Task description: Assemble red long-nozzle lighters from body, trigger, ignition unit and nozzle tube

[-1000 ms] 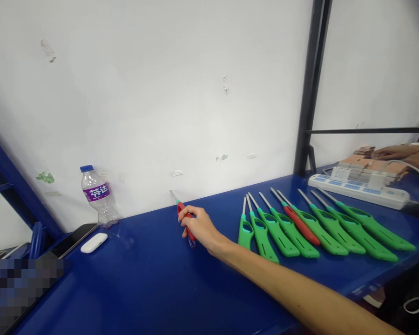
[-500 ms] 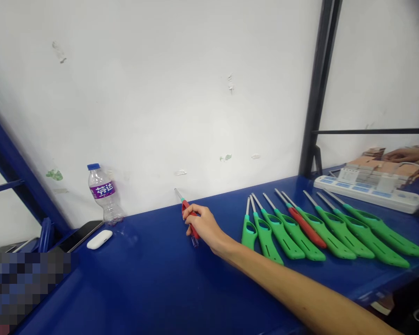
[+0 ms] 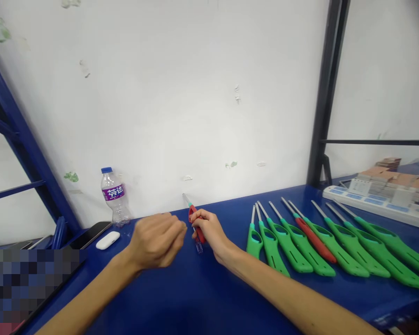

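My right hand (image 3: 211, 232) is closed around the handle of a red long-nosed lighter (image 3: 192, 211), whose metal tip points away toward the wall. A clear purplish piece (image 3: 199, 245) shows just below that hand; I cannot tell whether it is part of the lighter. My left hand (image 3: 157, 239) hovers over the table to the left, its fingers curled into a fist with the back of the hand toward me. Anything inside the fist is hidden. To the right lies a row of several green long-nosed lighters (image 3: 293, 249), with one red lighter (image 3: 316, 239) among them.
On the left of the blue table (image 3: 181, 302) stand a plastic bottle (image 3: 114, 197), a white earbud case (image 3: 108, 240) and a dark phone (image 3: 91, 234). A white power strip (image 3: 377, 201) and stacked tan boxes (image 3: 394, 179) are at the far right. A white wall (image 3: 181, 102) closes off the back.
My left hand has come into view from the lower left, closed. My right hand still holds the red lighter in nearly the same spot. The view has shifted slightly.
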